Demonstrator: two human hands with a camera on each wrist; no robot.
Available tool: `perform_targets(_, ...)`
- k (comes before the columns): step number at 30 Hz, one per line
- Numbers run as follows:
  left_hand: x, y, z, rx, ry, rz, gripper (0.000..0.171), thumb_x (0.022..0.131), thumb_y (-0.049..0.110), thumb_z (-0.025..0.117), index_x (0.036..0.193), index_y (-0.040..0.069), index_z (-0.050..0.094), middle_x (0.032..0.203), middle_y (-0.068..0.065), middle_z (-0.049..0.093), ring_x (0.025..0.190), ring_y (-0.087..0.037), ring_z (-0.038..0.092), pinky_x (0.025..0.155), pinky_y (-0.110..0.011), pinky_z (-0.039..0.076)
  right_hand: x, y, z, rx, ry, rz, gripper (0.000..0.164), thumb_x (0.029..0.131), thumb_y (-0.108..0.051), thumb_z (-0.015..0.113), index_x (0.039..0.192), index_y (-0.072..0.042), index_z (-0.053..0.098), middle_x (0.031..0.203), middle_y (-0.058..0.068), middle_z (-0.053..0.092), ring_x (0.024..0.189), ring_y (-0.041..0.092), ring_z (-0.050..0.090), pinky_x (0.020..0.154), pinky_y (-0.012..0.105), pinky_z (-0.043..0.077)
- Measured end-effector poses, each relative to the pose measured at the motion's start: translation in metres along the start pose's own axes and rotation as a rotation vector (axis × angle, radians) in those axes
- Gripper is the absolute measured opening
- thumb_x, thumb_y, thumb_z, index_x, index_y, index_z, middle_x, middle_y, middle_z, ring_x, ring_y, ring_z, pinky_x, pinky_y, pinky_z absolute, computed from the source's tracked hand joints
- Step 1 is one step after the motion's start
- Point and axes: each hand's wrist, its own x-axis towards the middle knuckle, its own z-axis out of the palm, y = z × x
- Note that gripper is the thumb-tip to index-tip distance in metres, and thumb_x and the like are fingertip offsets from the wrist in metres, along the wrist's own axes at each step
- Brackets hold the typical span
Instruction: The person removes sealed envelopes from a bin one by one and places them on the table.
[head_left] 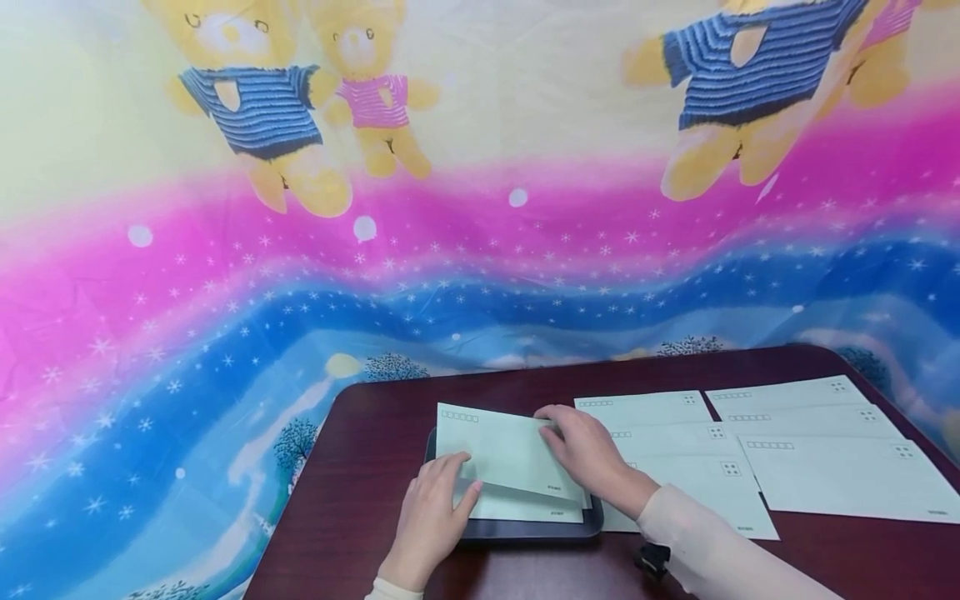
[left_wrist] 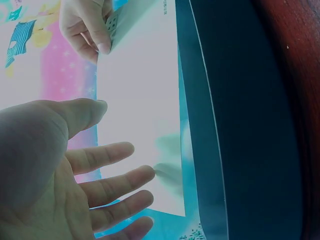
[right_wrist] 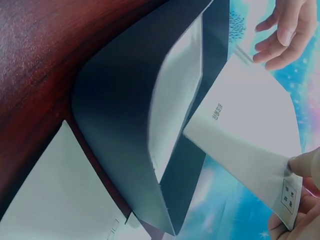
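Observation:
My right hand pinches a pale green envelope near its top right corner, thumb in front. That envelope is tilted and raised above a dark tray. Another envelope lies in the tray, mostly covered by the raised one. At the left side of the raised envelope is my left hand. Its fingers look spread and relaxed in the left wrist view, with the palm showing and no grip on the paper. The right wrist view shows the held envelope slightly bent, its lower edge free.
Several envelopes overlap in two columns at the right, a nearer column and a farther one. A small black object is by my right sleeve. Behind the dark red table hangs a patterned cloth.

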Motion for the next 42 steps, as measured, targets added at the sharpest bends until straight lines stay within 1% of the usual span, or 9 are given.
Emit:
perform_targets(7,0.0,0.001,-0.002,0.004,0.018,0.013,0.042,0.088,0.039,0.06,0.12,0.014,0.062,0.118,0.0,0.063,0.112,-0.022,0.054,0.081,-0.043,0.046,-0.003,-0.001,-0.007,-0.009,0.003,0.0,0.023,0.088,-0.02,0.063,0.111,-0.019,0.067,0.107,-0.004,0.067,0.096,0.012,0.061,0.079,0.034,0.049)
perform_targets(14,0.0,0.004,-0.004,-0.001,0.007,0.006,0.042,0.087,0.038,0.061,0.12,0.013,0.062,0.118,0.0,0.063,0.112,-0.022,0.054,0.082,-0.044,0.046,-0.007,0.003,-0.013,-0.01,0.017,-0.006,0.024,0.088,-0.02,0.063,0.111,-0.017,0.067,0.107,-0.003,0.067,0.095,0.014,0.062,0.078,0.037,0.049)
perform_targets(18,0.001,0.005,-0.004,0.002,0.013,0.002,0.042,0.087,0.038,0.061,0.12,0.014,0.062,0.118,0.0,0.063,0.112,-0.022,0.054,0.082,-0.044,0.046,-0.008,0.005,-0.016,-0.017,0.031,-0.014,0.023,0.087,-0.02,0.063,0.11,-0.018,0.068,0.107,-0.003,0.067,0.097,0.015,0.062,0.079,0.038,0.05)
perform_targets(24,0.001,0.006,-0.004,0.0,0.019,0.004,0.042,0.086,0.039,0.062,0.12,0.015,0.062,0.118,0.0,0.063,0.112,-0.021,0.054,0.082,-0.043,0.046,-0.011,0.008,-0.02,-0.014,0.034,-0.023,0.021,0.087,-0.02,0.063,0.108,-0.019,0.067,0.106,-0.004,0.067,0.094,0.014,0.062,0.077,0.037,0.05)
perform_targets(33,0.0,0.009,-0.007,-0.003,0.007,0.003,0.042,0.087,0.04,0.06,0.121,0.015,0.062,0.12,0.0,0.062,0.113,-0.021,0.053,0.083,-0.043,0.046,-0.018,0.015,-0.024,-0.021,0.043,-0.01,0.022,0.086,-0.019,0.065,0.107,-0.017,0.069,0.108,-0.001,0.068,0.102,0.018,0.062,0.083,0.041,0.05)
perform_targets(38,0.0,0.011,-0.007,-0.001,0.02,0.016,0.042,0.086,0.039,0.061,0.12,0.015,0.062,0.119,0.0,0.062,0.113,-0.021,0.054,0.082,-0.043,0.046,-0.019,0.018,-0.026,-0.021,0.055,-0.013,0.022,0.086,-0.02,0.064,0.107,-0.016,0.069,0.108,-0.001,0.068,0.101,0.018,0.062,0.082,0.041,0.05)
perform_targets(42,0.001,0.013,-0.008,-0.002,0.015,0.019,0.041,0.086,0.039,0.061,0.12,0.015,0.062,0.119,0.001,0.062,0.112,-0.021,0.054,0.082,-0.043,0.046,-0.021,0.022,-0.029,-0.017,0.071,-0.021,0.02,0.086,-0.02,0.064,0.106,-0.017,0.069,0.106,-0.002,0.068,0.099,0.017,0.063,0.081,0.04,0.05)
